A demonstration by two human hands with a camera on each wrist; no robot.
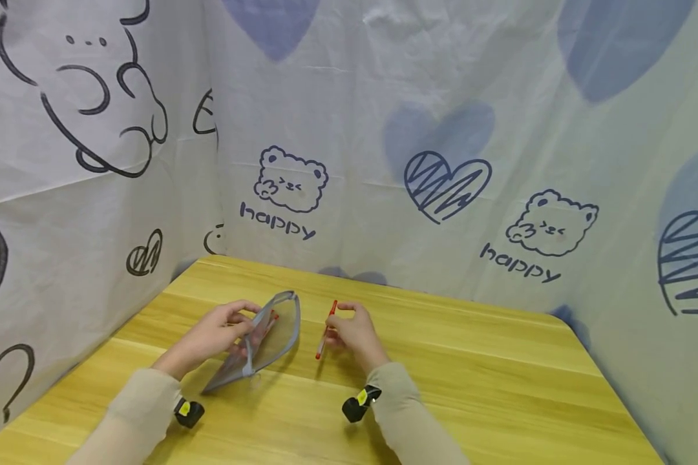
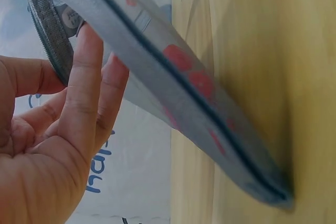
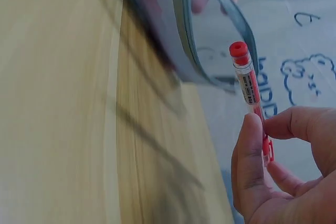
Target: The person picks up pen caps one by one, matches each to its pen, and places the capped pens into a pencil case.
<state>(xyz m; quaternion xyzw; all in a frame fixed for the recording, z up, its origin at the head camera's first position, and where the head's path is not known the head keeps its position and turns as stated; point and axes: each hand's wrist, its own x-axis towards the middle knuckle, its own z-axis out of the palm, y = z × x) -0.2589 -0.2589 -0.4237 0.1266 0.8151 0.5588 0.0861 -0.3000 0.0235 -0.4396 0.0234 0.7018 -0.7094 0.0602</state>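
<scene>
My left hand [image 1: 218,330] grips a translucent zip pouch [image 1: 285,330] with grey edging by its rim. The pouch leans with its mouth spread apart and one lower corner on the table. Red shapes [image 2: 178,57] show blurred through its wall in the left wrist view; I cannot tell exactly what they are. Just right of the mouth, my right hand [image 1: 356,332] pinches a clear-barrelled red pen [image 3: 247,85] between thumb and fingers. The pen is tilted above the table, its red end towards the pouch in the right wrist view, and apart from it.
A yellow wood-grain table [image 1: 488,374] lies under both hands. White cloth [image 1: 360,213] printed with hearts, bears and "happy" hangs along the table's back and sides. Black wrist cameras [image 1: 362,403] are strapped at both sleeves.
</scene>
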